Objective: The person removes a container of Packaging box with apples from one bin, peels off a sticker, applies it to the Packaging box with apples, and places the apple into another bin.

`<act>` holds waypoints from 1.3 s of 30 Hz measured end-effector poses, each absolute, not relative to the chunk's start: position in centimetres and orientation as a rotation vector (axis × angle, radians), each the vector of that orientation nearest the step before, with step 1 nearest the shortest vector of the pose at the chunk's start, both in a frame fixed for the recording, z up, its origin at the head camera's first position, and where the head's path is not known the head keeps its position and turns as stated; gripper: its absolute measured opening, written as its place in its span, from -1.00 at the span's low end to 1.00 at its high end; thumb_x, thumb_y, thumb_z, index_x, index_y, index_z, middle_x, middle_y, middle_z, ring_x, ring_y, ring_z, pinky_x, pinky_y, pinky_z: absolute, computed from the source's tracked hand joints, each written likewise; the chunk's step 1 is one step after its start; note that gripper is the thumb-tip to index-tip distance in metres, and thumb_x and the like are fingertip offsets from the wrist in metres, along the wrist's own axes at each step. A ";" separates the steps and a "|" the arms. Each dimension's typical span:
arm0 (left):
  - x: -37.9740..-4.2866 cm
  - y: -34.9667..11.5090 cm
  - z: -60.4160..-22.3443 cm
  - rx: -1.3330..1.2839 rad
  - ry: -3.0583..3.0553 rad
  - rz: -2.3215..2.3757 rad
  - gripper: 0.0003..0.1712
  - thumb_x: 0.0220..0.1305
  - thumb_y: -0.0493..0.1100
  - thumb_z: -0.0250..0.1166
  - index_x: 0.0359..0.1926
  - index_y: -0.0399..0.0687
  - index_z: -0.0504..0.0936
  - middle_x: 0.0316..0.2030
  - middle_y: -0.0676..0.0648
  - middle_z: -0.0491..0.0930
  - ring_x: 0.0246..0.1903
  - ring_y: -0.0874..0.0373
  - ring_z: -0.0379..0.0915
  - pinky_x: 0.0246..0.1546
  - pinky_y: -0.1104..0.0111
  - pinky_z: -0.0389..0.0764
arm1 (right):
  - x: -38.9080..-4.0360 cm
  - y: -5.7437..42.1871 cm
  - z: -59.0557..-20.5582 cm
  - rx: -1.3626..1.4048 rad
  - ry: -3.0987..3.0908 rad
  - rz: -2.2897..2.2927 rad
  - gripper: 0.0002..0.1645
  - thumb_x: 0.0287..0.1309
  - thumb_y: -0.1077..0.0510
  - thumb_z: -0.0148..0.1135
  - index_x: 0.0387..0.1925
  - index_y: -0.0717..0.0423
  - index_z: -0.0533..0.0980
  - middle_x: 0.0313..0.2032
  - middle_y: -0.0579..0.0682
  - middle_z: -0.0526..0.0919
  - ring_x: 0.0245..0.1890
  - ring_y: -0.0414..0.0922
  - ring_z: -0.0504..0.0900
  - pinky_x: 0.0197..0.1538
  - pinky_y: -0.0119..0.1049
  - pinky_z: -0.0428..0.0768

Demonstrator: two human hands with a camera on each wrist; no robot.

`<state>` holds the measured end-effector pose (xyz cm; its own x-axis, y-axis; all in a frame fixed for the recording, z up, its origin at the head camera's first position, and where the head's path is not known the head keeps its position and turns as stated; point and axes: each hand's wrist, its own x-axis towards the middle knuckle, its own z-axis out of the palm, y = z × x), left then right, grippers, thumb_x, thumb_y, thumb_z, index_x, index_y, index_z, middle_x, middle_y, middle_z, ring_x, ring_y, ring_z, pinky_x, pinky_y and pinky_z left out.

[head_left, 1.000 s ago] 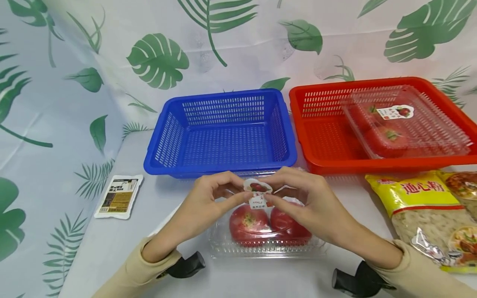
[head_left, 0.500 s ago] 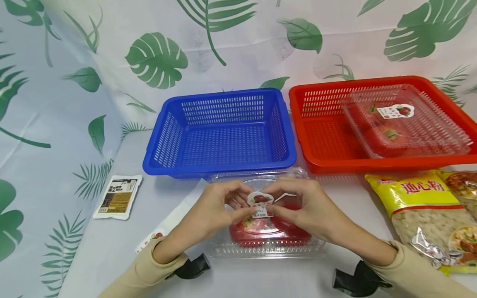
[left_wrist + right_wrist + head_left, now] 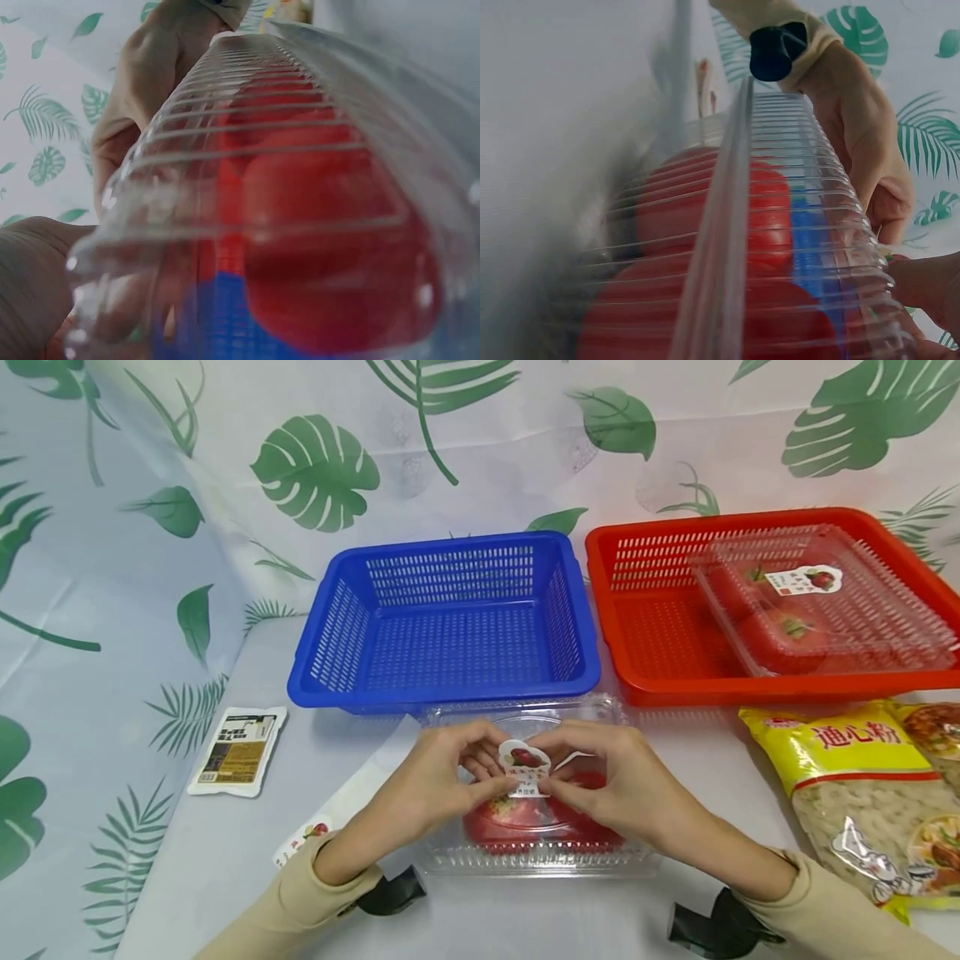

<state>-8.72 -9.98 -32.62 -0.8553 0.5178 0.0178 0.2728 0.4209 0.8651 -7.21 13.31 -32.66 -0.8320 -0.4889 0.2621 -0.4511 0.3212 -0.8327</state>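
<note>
A small white sticker label [image 3: 525, 762] with a picture of red fruit lies at the lid of a clear plastic clamshell box [image 3: 540, 866]. My left hand [image 3: 438, 785] pinches the label's left edge between thumb and fingers. At the right edge, my right hand [image 3: 626, 785] pinches it the same way. Red apples [image 3: 498, 831] show through the box below the fingers; both wrist views look through its ribbed side at the red fruit [image 3: 322, 240]. A white paper strip [image 3: 360, 793] with a fruit print lies partly under the left forearm.
Behind the box stands a blue basket [image 3: 457, 697]. To its right, a red basket [image 3: 637, 685] holds a labelled clear box [image 3: 847, 610] of tomatoes. A yellow-topped pasta bag [image 3: 862, 793] lies at right, and a small flat packet [image 3: 238, 752] at left.
Both hands have come down with the label, from above the box to its lid. The left forearm has shifted right, uncovering the paper strip. In the last half second the hands barely move.
</note>
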 end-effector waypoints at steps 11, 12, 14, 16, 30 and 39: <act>-8.8 -9.9 -32.7 0.695 2.447 1.362 -0.77 0.20 -0.35 0.54 -0.14 -0.22 0.69 -0.38 0.01 0.70 -0.40 0.36 0.58 -0.25 0.37 0.72 | -7.1 13.2 -32.8 -0.915 2.581 -1.472 -0.44 -0.04 0.51 0.57 0.05 0.17 0.69 -0.12 -0.02 0.77 -0.26 -0.18 0.77 -0.15 -0.26 0.78; -8.9 -9.9 -32.7 0.694 2.446 1.366 -0.76 0.20 -0.35 0.54 -0.14 -0.22 0.69 -0.37 0.00 0.71 -0.40 0.35 0.58 -0.24 0.36 0.72 | -7.1 13.2 -32.8 -0.913 2.589 -1.457 -0.44 -0.03 0.50 0.57 0.06 0.16 0.69 -0.12 -0.03 0.77 -0.26 -0.20 0.77 -0.14 -0.26 0.78; -8.9 -9.9 -32.7 0.691 2.440 1.378 -0.77 0.19 -0.36 0.54 -0.16 -0.23 0.68 -0.37 -0.01 0.71 -0.40 0.35 0.58 -0.24 0.34 0.73 | -7.2 13.3 -32.7 -0.910 2.597 -1.434 -0.45 -0.01 0.47 0.58 0.07 0.15 0.68 -0.13 -0.05 0.76 -0.25 -0.20 0.76 -0.13 -0.27 0.77; -8.9 -9.9 -32.8 0.687 2.433 1.396 -0.77 0.19 -0.37 0.54 -0.17 -0.24 0.68 -0.36 -0.03 0.71 -0.40 0.34 0.59 -0.25 0.34 0.73 | -7.3 13.3 -32.7 -0.913 2.611 -1.404 -0.45 0.00 0.44 0.59 0.07 0.14 0.67 -0.16 -0.09 0.76 -0.25 -0.20 0.74 -0.11 -0.26 0.77; -9.5 -9.7 -32.4 0.693 2.453 1.331 -0.63 0.13 -0.35 0.59 -0.05 -0.29 0.67 -0.32 -0.04 0.69 -0.39 0.31 0.58 -0.25 0.40 0.71 | -8.5 13.4 -31.3 -0.886 2.655 -1.092 -0.13 0.05 0.23 0.64 0.38 0.11 0.43 0.03 0.02 0.67 -0.07 -0.07 0.69 -0.08 -0.14 0.77; -10.7 -9.8 -31.8 0.736 2.526 1.208 -0.33 0.01 -0.23 0.70 0.11 -0.20 0.56 -0.28 0.00 0.64 -0.42 0.30 0.54 -0.37 0.40 0.64 | -9.7 13.0 -29.8 -0.930 2.657 -0.852 -0.10 0.06 0.11 0.65 0.41 0.06 0.44 0.06 0.03 0.64 0.03 0.02 0.65 -0.01 0.01 0.74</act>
